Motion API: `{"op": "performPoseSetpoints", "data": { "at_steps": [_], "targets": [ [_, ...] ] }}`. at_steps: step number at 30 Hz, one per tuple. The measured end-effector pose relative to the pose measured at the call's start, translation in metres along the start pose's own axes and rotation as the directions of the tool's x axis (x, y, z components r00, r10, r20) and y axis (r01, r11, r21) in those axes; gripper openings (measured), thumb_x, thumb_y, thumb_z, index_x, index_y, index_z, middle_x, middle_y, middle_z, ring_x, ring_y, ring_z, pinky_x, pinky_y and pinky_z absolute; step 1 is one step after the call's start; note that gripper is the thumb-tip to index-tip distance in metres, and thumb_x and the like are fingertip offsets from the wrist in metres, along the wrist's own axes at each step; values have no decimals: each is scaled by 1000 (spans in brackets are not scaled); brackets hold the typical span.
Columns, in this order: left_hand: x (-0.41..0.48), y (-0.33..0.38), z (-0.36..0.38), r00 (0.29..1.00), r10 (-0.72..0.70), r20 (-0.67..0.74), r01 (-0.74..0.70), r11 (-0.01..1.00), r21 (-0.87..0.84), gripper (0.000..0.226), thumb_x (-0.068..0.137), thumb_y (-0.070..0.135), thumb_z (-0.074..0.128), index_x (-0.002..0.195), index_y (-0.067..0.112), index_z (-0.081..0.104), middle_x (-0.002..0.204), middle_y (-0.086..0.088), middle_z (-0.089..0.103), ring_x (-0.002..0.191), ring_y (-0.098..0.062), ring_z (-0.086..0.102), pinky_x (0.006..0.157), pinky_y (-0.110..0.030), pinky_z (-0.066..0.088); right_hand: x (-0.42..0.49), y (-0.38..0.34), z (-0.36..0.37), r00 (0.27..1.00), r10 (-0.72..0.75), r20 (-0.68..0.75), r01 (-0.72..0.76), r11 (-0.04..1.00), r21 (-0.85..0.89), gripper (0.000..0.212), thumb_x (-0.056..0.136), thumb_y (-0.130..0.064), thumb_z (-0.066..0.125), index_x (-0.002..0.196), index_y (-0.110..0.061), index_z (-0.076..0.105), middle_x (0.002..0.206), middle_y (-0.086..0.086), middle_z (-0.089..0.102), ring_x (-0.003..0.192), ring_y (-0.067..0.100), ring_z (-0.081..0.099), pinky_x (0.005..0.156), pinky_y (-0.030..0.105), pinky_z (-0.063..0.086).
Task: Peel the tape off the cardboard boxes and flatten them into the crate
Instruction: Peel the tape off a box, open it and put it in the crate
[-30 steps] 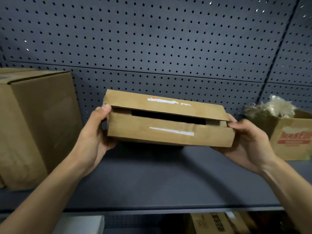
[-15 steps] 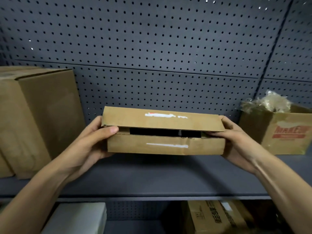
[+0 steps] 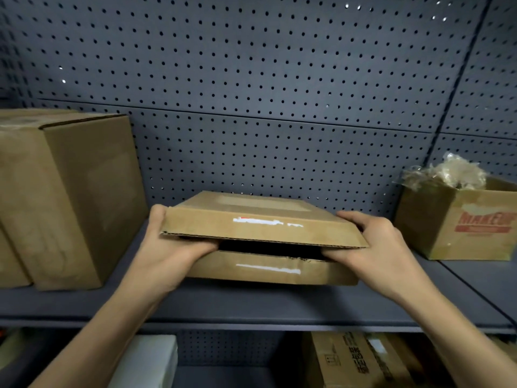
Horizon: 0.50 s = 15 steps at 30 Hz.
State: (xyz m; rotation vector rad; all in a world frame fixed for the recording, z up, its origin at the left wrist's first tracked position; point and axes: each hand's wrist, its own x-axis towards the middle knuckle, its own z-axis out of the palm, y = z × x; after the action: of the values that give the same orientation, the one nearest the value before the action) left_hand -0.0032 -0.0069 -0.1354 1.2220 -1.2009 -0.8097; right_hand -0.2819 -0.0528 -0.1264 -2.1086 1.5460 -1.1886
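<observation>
A flat brown cardboard box [image 3: 260, 219] hangs just above the grey shelf [image 3: 251, 303], its open end toward me. White tape remnants mark its upper flap and its lower flap [image 3: 268, 268], with a dark gap between them. My left hand [image 3: 170, 247] grips the box's left end, thumb up the side and fingers reaching into the gap. At the right end my right hand [image 3: 372, 247] holds it the same way, with its fingers under the upper flap. No crate is in view.
A tall cardboard box [image 3: 70, 197] stands on the shelf at the left. At the right an open printed box [image 3: 461, 222] holds crumpled clear tape [image 3: 447, 172]. Pegboard backs the shelf. Below it are a white box [image 3: 145, 359] and a printed carton [image 3: 358, 359].
Both hands have lowered the box toward the shelf and tilted its top into view. The gap between the flaps has widened and my fingers have slid into it.
</observation>
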Motion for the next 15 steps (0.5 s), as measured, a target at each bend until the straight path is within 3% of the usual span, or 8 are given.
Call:
{"op": "performPoseSetpoints", "data": {
  "at_steps": [2, 3, 5, 7, 9, 12, 15],
  "targets": [
    [0, -1, 1, 998, 38, -42, -35, 998, 61, 84, 51, 32, 72, 129, 17, 44, 103, 6, 58, 100, -16, 60, 76, -30, 45, 1, 1, -4, 1000, -14, 21, 14, 1000, -1, 26, 62, -33, 82, 69, -50, 63, 73, -45, 59, 79, -26, 54, 65, -1, 42],
    [-2, -3, 2, 997, 43, -64, -36, 995, 98, 80, 50, 34, 72, 124, 18, 44, 100, 6, 57, 97, -15, 60, 72, -30, 45, 0, 2, -5, 999, -21, 28, 21, 1000, -2, 30, 63, -33, 82, 74, -55, 65, 72, -46, 59, 81, -25, 55, 65, 0, 42],
    [-2, -9, -1, 996, 31, -84, -15, 984, 180, 68, 51, 36, 74, 111, 24, 43, 90, 7, 58, 93, -14, 61, 75, -34, 50, -1, 8, -5, 999, -4, 35, 3, 1000, 16, 43, 62, -34, 83, 98, -54, 69, 70, -42, 61, 85, -24, 55, 63, 0, 43],
    [0, -15, -6, 996, 16, -87, 6, 970, 241, 58, 52, 40, 75, 98, 33, 41, 84, 10, 61, 89, -10, 62, 84, -39, 49, -1, 15, -3, 998, 53, 39, -55, 998, 33, 71, 61, -34, 85, 129, -33, 65, 79, -34, 64, 84, -26, 55, 61, 2, 44],
    [0, -18, -9, 997, 28, -70, -7, 961, 277, 56, 50, 48, 75, 93, 43, 39, 84, 21, 63, 82, -2, 61, 81, -38, 49, -3, 19, -4, 996, 72, 53, -75, 995, 61, 90, 53, -42, 82, 139, -27, 58, 88, -26, 68, 81, -19, 61, 63, 8, 47],
    [-2, -21, -9, 996, 82, -37, -64, 932, 357, 58, 59, 48, 82, 93, 57, 36, 84, 15, 63, 76, 11, 59, 65, -28, 45, -8, 26, -10, 994, 77, 80, -90, 978, 187, 90, 57, -44, 83, 142, -29, 55, 91, -9, 77, 72, -2, 64, 66, 21, 49],
    [-4, -25, -21, 987, 56, 149, -97, 954, 283, 57, 76, 28, 81, 97, 57, 36, 88, 15, 64, 73, 2, 63, 63, -25, 52, -14, 38, -14, 991, 40, 129, -74, 960, 270, 84, 69, -31, 84, 145, -34, 49, 111, -21, 72, 93, -10, 63, 77, 6, 44]
  ]
}}
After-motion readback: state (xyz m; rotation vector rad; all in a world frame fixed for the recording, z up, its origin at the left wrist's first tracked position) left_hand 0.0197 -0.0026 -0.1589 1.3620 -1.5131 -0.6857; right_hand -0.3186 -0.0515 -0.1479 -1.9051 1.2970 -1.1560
